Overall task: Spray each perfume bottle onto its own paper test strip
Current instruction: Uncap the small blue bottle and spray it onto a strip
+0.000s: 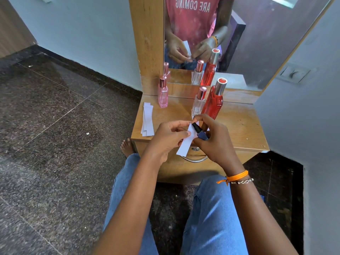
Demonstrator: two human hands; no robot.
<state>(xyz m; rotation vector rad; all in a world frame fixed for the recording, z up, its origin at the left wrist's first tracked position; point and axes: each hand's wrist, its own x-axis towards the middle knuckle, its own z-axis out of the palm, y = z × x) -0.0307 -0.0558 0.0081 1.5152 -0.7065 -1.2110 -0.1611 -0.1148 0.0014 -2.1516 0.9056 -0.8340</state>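
My left hand [168, 138] pinches a white paper strip [185, 144] above the front edge of the wooden dresser top [239, 124]. My right hand [211, 140] grips a small dark blue perfume bottle [199, 133] with a black spray head, its nozzle right against the strip. On the dresser stand a pink bottle [163, 94] at the back left, a clear bottle with a pink cap [198, 102] in the middle, and a tall red bottle with a silver cap [214, 100] beside it. A stack of spare white strips [148, 120] lies at the left edge.
A mirror [220, 43] rises behind the dresser and reflects the bottles and both hands. A drawer with a metal handle [195, 158] sits under the top. Dark stone floor [55, 126] spreads to the left; a wall with a switch plate [294, 73] closes the right.
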